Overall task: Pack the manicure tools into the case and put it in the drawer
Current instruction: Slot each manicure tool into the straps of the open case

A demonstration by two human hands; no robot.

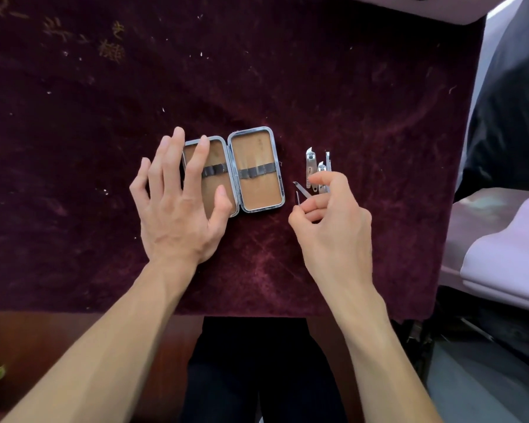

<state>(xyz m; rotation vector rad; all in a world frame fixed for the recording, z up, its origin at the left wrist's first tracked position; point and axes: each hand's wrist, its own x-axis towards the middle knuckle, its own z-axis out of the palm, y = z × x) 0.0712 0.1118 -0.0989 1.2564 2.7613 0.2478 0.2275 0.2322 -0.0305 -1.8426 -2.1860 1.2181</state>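
Left hand (177, 209) spread open over the tan steel-rimmed case (261, 193); right hand (330, 215) pinches a slim steel tool (301, 190), best slid squarely under the dark elastic strap (257, 172).

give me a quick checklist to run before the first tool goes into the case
1. Case lying open flat: ok.
2. Elastic bands free, nothing tucked under them: ok.
3. Left hand steadying the left half, fingers straight over it: ok.
4. Right hand pinching the thin pointed tool: looks ok, the grip is partly hidden.
5. Clippers packed: not ok, lying on the cloth.
6. Drawer ready: cannot tell, out of view.
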